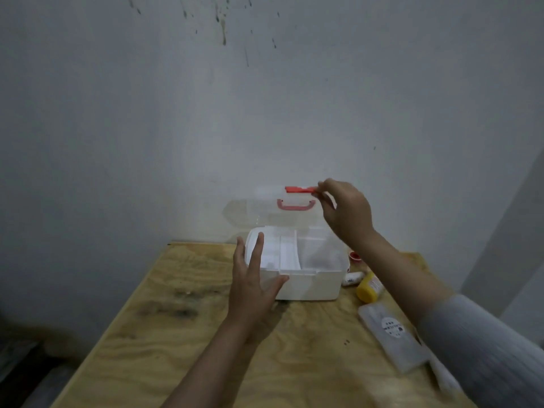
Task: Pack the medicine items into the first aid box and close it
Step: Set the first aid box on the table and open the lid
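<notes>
— What fills the frame for you?

— Mostly a grey wall, with dark splatter in the upper middle. Below it I have a plywood table running across the lower half.

— And the box?

— The first aid box sits at the centre of the frame, at the far end of the table, white, its inner tray showing. The clear lid stands raised behind it, with a pink handle on it and a red latch at its top edge.

— Your hands?

— My left hand lies spread against the box's near left corner, fingers open and straight, thumb on the front wall, gripping nothing. My right hand, right of centre, pinches the right end of the red latch between thumb and fingertips, holding the lid up.

— What is outside the box?

— All at the lower right. A flat clear packet with a round label lies nearest me, partly under my grey sleeve. Just beyond it lies a yellow bottle on its side, touching a small white tube. A little red cap sits by the box's right wall.
</notes>
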### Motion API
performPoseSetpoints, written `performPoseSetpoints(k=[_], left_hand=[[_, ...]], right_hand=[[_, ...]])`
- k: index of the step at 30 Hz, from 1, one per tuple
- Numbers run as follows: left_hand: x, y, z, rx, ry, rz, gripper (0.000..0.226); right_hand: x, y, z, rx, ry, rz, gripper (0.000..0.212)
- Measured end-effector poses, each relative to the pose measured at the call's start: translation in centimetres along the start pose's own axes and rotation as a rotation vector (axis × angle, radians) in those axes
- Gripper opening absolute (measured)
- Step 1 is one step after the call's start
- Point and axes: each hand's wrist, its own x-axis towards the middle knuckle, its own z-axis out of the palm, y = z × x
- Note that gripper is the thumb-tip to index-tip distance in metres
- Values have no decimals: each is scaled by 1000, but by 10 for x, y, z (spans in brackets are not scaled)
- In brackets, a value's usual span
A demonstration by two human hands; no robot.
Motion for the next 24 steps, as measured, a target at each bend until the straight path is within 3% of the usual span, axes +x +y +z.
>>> performPoseSetpoints(k=[8,12,15,19,24], left_hand=[[6,-4,2,6,6,-5,94],[6,-8,2,-27,12,-3,96],[8,-10,3,-16,16,1,98],[8,-15,3,9,14,-21,97],[5,-23,10,-38,68,-13,79]], right_hand=[[41,32,42,-45,-168,95,13],[44,44,41,-73,-405,157,47],[39,46,26,-53,-447,170,61],[17,36,-14,6,-379,181,56],[-46,18,-84,8,-388,320,44]])
